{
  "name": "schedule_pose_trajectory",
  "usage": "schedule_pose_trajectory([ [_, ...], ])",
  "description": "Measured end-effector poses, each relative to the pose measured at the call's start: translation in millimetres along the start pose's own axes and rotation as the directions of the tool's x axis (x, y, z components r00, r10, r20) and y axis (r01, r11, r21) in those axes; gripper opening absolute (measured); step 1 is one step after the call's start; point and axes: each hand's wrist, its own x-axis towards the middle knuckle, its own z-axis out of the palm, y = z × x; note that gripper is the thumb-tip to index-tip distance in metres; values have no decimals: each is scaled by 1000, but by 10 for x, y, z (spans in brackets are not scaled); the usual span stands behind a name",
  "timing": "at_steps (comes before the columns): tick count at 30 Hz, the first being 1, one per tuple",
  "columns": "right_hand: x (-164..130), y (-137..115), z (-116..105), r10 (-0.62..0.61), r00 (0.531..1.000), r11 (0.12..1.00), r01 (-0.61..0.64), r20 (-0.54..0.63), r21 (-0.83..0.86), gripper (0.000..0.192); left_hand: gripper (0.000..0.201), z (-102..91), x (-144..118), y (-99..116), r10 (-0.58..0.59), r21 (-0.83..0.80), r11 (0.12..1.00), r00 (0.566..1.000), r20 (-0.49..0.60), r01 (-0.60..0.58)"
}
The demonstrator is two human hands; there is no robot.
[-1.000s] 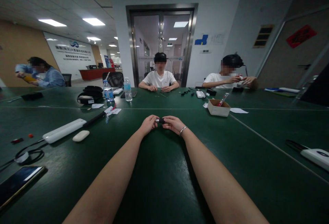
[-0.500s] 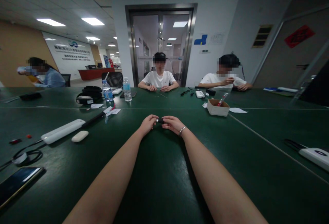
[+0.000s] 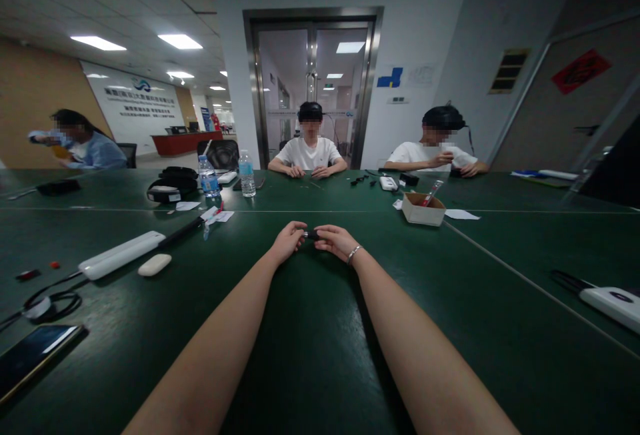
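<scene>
Between my two hands is a small black piece with a silver end (image 3: 311,235), held just above the green table; it is too small for me to tell its kind. My left hand (image 3: 289,242) pinches the silver end with thumb and fingertips. At the black end, the fingers of my right hand (image 3: 338,241) are closed on it, and a silver bracelet (image 3: 354,254) circles that wrist. Parts of the piece are hidden under the fingertips of both hands.
Left of my arms lie a white earbud-like case (image 3: 155,264), a long white power strip (image 3: 123,255) and a phone (image 3: 37,362). Two water bottles (image 3: 247,174) stand farther back. A small cardboard box (image 3: 423,210) is at right. Two people (image 3: 311,148) sit opposite.
Both hands keep hold of the small piece; the left fingertips have shifted very slightly. The view has turned a touch, and the seated person at far left has moved an arm.
</scene>
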Motion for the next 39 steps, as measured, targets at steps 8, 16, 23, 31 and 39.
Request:
schedule_pose_trajectory([
  [8, -6, -2, 12, -5, 1000, 1000, 5, -3, -8, 12, 23, 2, 15, -16, -11, 2, 1000, 1000, -12, 12],
  [16, 3, -5, 1, 1, 1000, 1000, -1, 3, -12, 12, 23, -10, 23, -53, 13, 23, 1000, 999, 32, -14],
  [23, 12, 0, -3, -2, 1000, 1000, 2, 10, -13, 12, 25, 2, 9, -34, 20, 8, 1000, 999, 48, -20],
  [31, 30, 7, -14, 0, 1000, 1000, 0, 16, -2, 11, 28, -4, 10, -37, 23, 53, 998, 998, 50, -26],
  [39, 47, 22, -21, -3, 1000, 1000, 3, 9, 1, 10, 29, 0, 34, -64, 28, 51, 998, 998, 50, -31],
])
